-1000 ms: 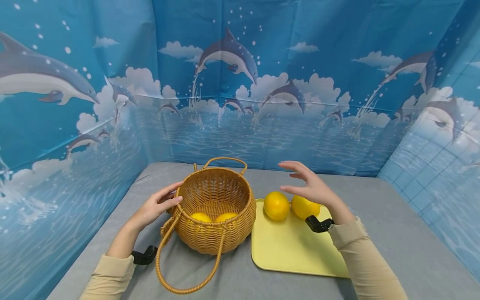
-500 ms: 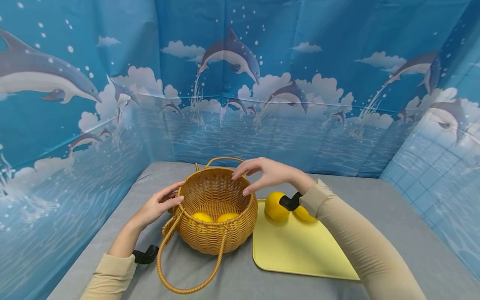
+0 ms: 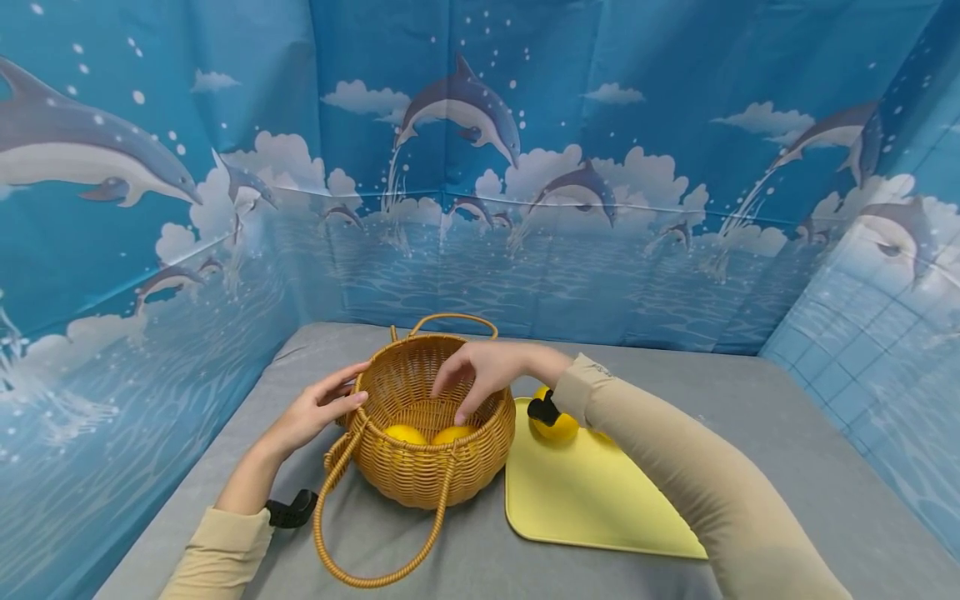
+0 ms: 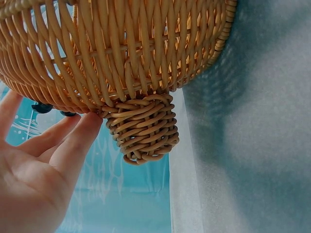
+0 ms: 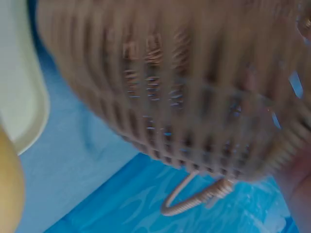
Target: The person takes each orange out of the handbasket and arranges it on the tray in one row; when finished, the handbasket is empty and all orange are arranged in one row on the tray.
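Plainly in head view alone, fruits [image 3: 405,434] inside basket [image 3: 420,479], right fingers [image 3: 452,370] loose, left fingers [image 4: 79,144] straight against it

I wear beige sleeves: the left sleeve [image 3: 217,557] is creased and ends in a wide cuff [image 3: 236,533], while the right sleeve [image 3: 690,450] is lightly wrinkled and bears a small dark marking [image 3: 598,367], too tiny to read, by its cuff. A black, bent camera [image 3: 300,510] sits at my left wrist, another black camera [image 3: 543,410] at my right. My left hand [image 3: 303,417] and right hand [image 3: 487,368] are bare.
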Motion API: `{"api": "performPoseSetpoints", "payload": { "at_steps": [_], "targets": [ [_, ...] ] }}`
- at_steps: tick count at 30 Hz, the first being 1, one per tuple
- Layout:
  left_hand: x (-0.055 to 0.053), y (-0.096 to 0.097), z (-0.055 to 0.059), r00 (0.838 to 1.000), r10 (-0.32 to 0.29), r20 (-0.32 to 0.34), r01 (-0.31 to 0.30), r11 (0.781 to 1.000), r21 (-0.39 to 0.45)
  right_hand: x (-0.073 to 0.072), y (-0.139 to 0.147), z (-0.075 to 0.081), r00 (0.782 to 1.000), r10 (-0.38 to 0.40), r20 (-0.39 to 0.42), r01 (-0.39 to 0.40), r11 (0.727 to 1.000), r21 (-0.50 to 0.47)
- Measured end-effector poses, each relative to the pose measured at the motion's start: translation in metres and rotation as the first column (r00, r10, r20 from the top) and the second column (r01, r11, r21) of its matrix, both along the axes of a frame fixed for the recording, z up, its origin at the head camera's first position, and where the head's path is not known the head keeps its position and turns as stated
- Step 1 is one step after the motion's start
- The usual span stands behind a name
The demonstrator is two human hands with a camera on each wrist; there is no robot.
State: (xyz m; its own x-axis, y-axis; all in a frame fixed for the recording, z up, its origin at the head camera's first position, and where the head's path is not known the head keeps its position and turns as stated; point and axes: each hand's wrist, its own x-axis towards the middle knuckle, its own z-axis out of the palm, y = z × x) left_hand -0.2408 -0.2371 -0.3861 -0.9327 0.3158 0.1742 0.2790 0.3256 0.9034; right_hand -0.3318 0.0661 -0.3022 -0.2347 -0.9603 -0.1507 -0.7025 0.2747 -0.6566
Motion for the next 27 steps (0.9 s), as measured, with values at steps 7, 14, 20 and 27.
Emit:
{"api": "performPoseSetpoints", "payload": {
  "at_steps": [7, 14, 20, 27],
  "targets": [
    [-0.001, 0.000, 0.000, 1.000, 0.010, 0.009, -0.010, 1.000, -0.010, 0.000, -0.007, -0.011, 0.995, 0.002, -0.099, 0.009, 0.993, 0.116],
    [-0.001, -0.001, -0.001, 1.000, 0.007, 0.004, -0.007, 1.000, -0.003, -0.001, -0.011, -0.014, 0.977, -0.007, -0.215, 0.041, 0.987, 0.154],
    [0.000, 0.000, 0.000, 1.000, 0.008, 0.009, -0.008, 1.000, -0.002, -0.004, -0.014, -0.018, 0.960, -0.026, -0.278, 0.072, 0.985, 0.157],
    [-0.001, 0.000, -0.001, 1.000, 0.008, 0.010, -0.008, 1.000, -0.003, -0.004, -0.016, -0.020, 0.962, -0.012, -0.274, 0.072, 0.975, 0.212]
  ]
}}
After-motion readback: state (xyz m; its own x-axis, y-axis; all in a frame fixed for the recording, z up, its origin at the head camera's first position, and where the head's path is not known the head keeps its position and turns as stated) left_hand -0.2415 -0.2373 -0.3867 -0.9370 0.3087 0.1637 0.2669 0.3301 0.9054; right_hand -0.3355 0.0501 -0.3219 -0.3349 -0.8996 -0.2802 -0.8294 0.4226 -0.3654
